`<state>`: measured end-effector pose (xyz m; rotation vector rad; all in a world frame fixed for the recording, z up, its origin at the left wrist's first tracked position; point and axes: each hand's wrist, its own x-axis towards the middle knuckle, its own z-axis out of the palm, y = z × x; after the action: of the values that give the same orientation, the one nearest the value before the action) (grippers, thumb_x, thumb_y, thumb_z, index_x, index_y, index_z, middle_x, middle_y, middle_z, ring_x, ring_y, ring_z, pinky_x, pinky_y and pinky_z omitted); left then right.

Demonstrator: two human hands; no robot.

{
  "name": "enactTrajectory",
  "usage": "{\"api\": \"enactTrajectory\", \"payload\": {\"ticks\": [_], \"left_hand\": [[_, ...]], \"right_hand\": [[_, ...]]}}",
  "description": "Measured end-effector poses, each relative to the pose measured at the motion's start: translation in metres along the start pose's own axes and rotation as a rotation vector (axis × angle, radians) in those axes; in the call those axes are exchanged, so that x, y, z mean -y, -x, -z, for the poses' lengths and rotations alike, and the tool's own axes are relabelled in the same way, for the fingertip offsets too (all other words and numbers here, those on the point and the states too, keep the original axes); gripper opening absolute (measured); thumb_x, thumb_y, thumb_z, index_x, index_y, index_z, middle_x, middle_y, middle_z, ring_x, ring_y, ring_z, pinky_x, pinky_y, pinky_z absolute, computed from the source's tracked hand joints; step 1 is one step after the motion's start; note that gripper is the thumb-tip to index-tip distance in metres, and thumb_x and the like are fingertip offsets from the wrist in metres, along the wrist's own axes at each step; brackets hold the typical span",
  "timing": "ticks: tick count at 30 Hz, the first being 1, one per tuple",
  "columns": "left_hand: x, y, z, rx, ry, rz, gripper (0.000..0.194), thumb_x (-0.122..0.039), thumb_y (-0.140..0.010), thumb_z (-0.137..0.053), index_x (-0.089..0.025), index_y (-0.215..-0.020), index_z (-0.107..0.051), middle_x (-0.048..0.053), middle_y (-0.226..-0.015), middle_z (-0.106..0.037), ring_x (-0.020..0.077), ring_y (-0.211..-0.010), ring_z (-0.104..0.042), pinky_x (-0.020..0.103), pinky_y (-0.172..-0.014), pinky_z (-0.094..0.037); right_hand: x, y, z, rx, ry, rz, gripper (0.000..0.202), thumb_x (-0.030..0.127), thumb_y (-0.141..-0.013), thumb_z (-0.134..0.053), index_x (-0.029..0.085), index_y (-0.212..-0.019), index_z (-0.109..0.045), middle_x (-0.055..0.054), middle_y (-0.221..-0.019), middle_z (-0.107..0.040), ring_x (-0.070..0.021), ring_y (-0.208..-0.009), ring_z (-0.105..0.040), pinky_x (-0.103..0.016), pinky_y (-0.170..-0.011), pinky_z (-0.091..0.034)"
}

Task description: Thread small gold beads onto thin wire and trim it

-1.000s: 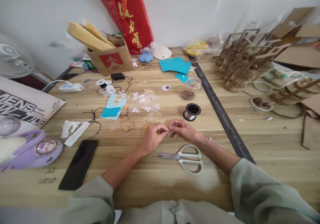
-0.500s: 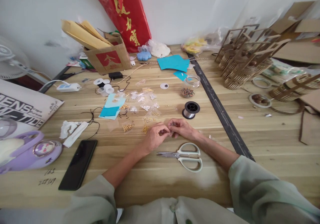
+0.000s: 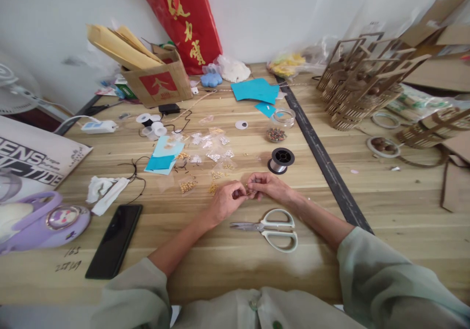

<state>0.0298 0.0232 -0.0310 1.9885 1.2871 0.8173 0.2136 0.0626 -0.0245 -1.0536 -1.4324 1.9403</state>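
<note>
My left hand [image 3: 228, 200] and my right hand [image 3: 270, 187] meet above the table, fingertips pinched close together. Something tiny sits between them, too small to name. Just below my hands lie scissors [image 3: 266, 227] with pale handles, blades pointing left. Behind my right hand stands a black spool [image 3: 281, 161] wound with clear thread. Small gold beads [image 3: 188, 186] lie in a pile left of my left hand, and further little bags of silvery pieces [image 3: 215, 156] are spread behind it. A jar of mixed coloured beads [image 3: 276, 134] stands beyond the spool.
At the left are a black phone [image 3: 114, 241], a purple bottle [image 3: 47, 221] and white tissue [image 3: 106, 192]. Blue sheets [image 3: 255, 91] lie at the back. A cardboard box [image 3: 157, 84] holds envelopes. Bamboo baskets [image 3: 352, 94] stand at the right, past a dark strip [image 3: 323, 157].
Both hands stay at nearly the same spot, and their fingers shift slightly against each other. The view tilts a little; the things on the table have not moved.
</note>
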Motion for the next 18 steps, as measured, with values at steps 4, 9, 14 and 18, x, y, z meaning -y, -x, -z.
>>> {"api": "enactTrajectory", "payload": {"ticks": [4,9,14,18], "left_hand": [[0.000,0.000,0.000,-0.005,-0.007,0.004,0.006,-0.014,-0.071,-0.067,-0.016,-0.070,-0.061,-0.003,-0.064,-0.058,0.0076,-0.056,-0.048,0.019,-0.056,-0.039],[0.000,0.000,0.000,0.011,-0.015,0.014,0.007,-0.014,-0.071,-0.068,-0.016,-0.070,-0.061,-0.003,-0.063,-0.057,0.0075,-0.056,-0.048,0.019,-0.057,-0.039],[-0.002,0.001,0.003,0.029,-0.038,0.014,0.006,-0.014,-0.070,-0.069,-0.016,-0.071,-0.063,-0.003,-0.064,-0.058,0.0084,-0.057,-0.050,0.020,-0.057,-0.040],[-0.005,0.000,0.006,0.080,-0.065,-0.022,0.008,-0.008,-0.071,-0.065,-0.015,-0.072,-0.065,-0.001,-0.067,-0.060,0.0089,-0.059,-0.053,0.020,-0.058,-0.041]], "right_hand": [[0.002,0.001,0.002,0.010,-0.020,-0.008,0.032,0.041,-0.069,-0.073,0.013,-0.077,-0.059,-0.001,-0.063,-0.065,-0.0103,-0.058,-0.063,-0.017,-0.049,-0.048],[0.003,0.001,0.004,0.034,-0.022,-0.016,0.031,0.039,-0.068,-0.074,0.013,-0.076,-0.059,0.000,-0.066,-0.064,-0.0092,-0.058,-0.062,-0.016,-0.046,-0.045],[0.003,0.000,0.009,0.074,0.007,-0.002,0.030,0.039,-0.070,-0.073,0.013,-0.077,-0.060,0.000,-0.066,-0.064,-0.0095,-0.059,-0.061,-0.017,-0.048,-0.046],[0.005,0.001,0.012,0.117,0.070,-0.005,0.029,0.038,-0.071,-0.072,0.013,-0.078,-0.060,0.000,-0.066,-0.063,-0.0084,-0.058,-0.060,-0.017,-0.050,-0.046]]}}
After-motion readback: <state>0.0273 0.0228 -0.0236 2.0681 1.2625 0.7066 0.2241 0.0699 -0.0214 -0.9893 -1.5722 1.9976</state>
